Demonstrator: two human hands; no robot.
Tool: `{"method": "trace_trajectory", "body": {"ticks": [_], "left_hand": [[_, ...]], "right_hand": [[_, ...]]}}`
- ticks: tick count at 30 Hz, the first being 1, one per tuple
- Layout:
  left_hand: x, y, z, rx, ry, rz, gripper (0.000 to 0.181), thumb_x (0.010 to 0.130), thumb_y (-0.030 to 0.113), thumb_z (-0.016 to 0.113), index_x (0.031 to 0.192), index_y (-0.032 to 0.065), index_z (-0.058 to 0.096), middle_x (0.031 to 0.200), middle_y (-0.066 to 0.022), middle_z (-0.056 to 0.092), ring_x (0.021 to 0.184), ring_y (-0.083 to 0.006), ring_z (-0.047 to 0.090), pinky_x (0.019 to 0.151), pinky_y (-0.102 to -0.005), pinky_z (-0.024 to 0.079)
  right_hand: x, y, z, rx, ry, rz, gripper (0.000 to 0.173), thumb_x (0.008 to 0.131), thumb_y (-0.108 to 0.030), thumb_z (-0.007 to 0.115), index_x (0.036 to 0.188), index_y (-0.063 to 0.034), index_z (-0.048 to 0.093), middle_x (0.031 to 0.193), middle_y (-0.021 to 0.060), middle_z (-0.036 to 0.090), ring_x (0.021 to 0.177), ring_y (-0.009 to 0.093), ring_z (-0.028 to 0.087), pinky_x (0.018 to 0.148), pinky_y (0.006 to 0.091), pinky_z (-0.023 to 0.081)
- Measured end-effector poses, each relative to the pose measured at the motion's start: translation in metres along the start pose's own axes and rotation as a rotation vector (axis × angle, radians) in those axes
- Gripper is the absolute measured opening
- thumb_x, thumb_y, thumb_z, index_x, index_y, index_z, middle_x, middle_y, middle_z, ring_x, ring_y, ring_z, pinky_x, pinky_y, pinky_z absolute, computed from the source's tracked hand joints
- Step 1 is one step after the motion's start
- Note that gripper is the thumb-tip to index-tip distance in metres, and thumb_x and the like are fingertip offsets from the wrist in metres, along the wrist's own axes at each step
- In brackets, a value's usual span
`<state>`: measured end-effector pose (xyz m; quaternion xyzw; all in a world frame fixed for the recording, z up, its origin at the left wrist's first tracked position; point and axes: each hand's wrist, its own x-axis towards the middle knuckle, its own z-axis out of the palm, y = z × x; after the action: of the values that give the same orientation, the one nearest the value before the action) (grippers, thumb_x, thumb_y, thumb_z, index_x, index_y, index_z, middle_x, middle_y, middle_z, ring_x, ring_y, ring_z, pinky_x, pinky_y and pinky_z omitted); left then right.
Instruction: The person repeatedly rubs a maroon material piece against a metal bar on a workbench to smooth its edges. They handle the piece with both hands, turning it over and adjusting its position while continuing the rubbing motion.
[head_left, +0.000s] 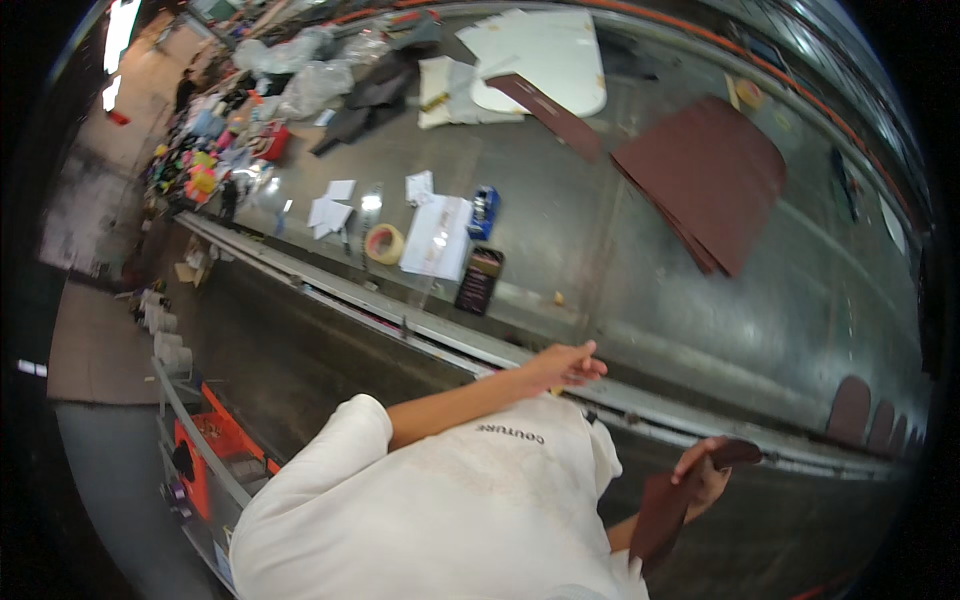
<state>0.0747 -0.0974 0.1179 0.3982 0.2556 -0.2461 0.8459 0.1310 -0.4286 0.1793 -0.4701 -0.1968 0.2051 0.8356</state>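
Observation:
My left hand (566, 367) hovers over the near edge of the long table, its index finger extended and nothing seen in it. At the lower right, my right hand (703, 480) grips a maroon fabric piece (660, 517); one end hangs down beside my shirt and the other folds over my fingers. Beyond my hands, a stack of large maroon fabric panels (712, 180) lies on the table (547, 217). A long maroon strip (547, 112) rests partly on a white rounded template (555, 60).
A phone (480, 280), a blue tape dispenser (484, 212), white papers (439, 244) and a tape roll (385, 244) lie near the table's front rail (360, 300). Small maroon pieces (850, 409) sit at the far right. An orange crate (206, 454) stands behind a metal rail on the left.

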Motion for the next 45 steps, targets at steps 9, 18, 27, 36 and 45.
{"method": "trace_trajectory", "body": {"ticks": [9,18,27,36,45], "left_hand": [[0.003,-0.005,-0.004,0.017,-0.029,0.043,0.027,0.1,0.029,0.05,0.119,0.0094,0.048,0.077,0.0014,0.053,0.074,-0.0101,0.054,0.076,-0.0277,0.047],[0.005,-0.001,-0.002,0.071,-0.029,0.073,0.04,0.094,0.019,0.055,0.13,0.0084,0.043,0.088,0.0006,0.055,0.079,-0.0086,0.054,0.078,-0.027,0.046],[0.0,0.003,0.002,0.122,-0.073,0.049,0.047,0.092,0.023,0.063,0.133,0.0096,0.043,0.095,0.0,0.058,0.086,-0.0089,0.054,0.082,-0.0279,0.046],[0.004,0.0,0.002,0.171,-0.117,0.042,0.05,0.089,0.024,0.069,0.131,0.0117,0.046,0.102,-0.0007,0.062,0.091,-0.0079,0.055,0.083,-0.0279,0.043],[-0.001,-0.001,0.003,0.162,-0.061,0.029,0.046,0.09,0.023,0.067,0.13,0.0092,0.049,0.097,0.001,0.063,0.085,-0.0063,0.053,0.076,-0.0235,0.044]], "right_hand": [[0.022,-0.015,0.018,0.169,-0.151,0.024,0.047,0.088,-0.016,0.071,0.125,0.0049,0.052,0.117,0.0114,0.062,0.107,0.022,0.056,0.097,0.0343,0.04],[0.02,-0.016,0.031,-0.856,0.525,0.38,0.057,0.086,-0.023,0.074,0.128,0.0049,0.048,0.127,0.0154,0.055,0.115,0.024,0.052,0.101,0.0345,0.038],[0.027,-0.012,0.033,-0.89,0.596,0.425,0.047,0.088,-0.022,0.071,0.122,0.0047,0.052,0.115,0.0136,0.061,0.104,0.024,0.056,0.095,0.0337,0.041],[-0.006,0.01,-0.008,-0.103,0.512,0.132,0.046,0.089,-0.013,0.067,0.129,0.0022,0.05,0.112,0.0125,0.061,0.103,0.023,0.057,0.095,0.0341,0.041],[-0.008,0.025,-0.001,0.116,0.391,-0.209,0.057,0.088,-0.03,0.071,0.127,0.0059,0.049,0.114,0.0112,0.06,0.101,0.024,0.057,0.095,0.0333,0.041]]}}
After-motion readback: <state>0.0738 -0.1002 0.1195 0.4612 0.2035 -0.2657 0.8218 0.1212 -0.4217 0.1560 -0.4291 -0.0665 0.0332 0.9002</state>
